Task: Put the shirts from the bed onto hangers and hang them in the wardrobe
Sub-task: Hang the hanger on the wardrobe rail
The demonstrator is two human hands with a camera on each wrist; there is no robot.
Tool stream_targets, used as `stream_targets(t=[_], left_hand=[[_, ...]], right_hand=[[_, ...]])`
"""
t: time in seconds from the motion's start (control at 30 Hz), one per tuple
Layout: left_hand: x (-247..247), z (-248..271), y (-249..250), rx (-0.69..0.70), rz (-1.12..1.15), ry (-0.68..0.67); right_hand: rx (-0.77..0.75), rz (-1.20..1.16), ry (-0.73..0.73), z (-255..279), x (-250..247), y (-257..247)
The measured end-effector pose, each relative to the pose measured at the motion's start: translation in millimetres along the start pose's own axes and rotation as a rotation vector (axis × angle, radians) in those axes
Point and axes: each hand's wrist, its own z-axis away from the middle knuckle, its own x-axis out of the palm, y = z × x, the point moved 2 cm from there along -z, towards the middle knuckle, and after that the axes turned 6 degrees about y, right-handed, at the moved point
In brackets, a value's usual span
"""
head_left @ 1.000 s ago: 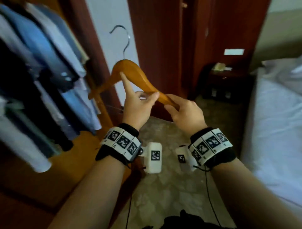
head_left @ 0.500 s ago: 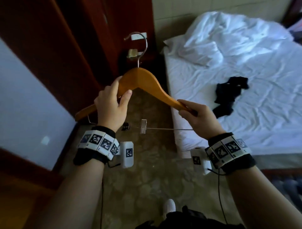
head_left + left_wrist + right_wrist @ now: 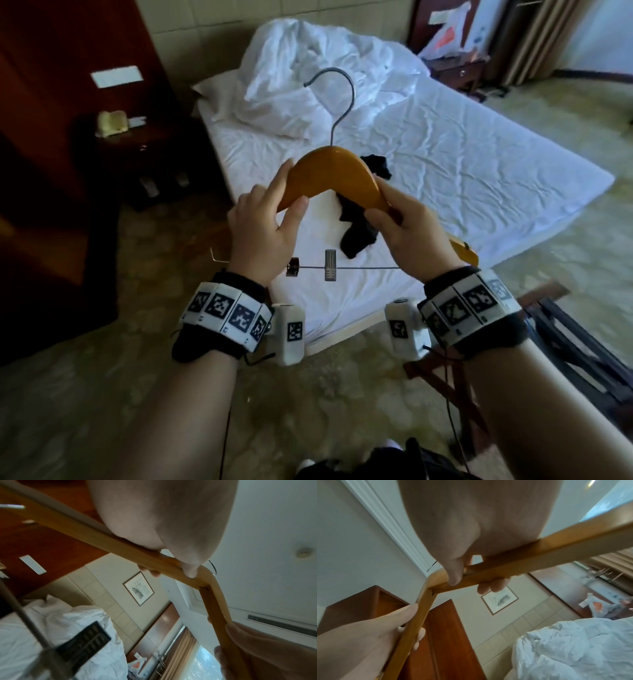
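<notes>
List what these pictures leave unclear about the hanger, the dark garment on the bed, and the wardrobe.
- Hanger: in the head view its left end is hidden behind the left hand; the right hand covers part of the right arm.
- Dark garment: crumpled on the bed and partly behind the hanger, so its type cannot be told.
- Clips: blurred in the left wrist view.
- Wardrobe rail: outside every view.
</notes>
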Motion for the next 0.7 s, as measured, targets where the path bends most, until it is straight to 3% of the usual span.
stream_targets(t=[0.2,0.4,0.53,0.7], left_hand=[[100,-68,25,0.099,0.058,-0.101],[190,-148,56,0.116,0.04,-0.144],[230,-201,65,0.115,0.016,-0.156],[261,-248,44,0.091,0.03,-0.163]], right_hand=[[0.129,0.011,0.122,-48,-38,74],[0.135,0.006,0.159,-137,-82,147],[0.115,-0.002,0.137,-197,-100,178],[0.125,-0.026,0.065,-260,-88,204]])
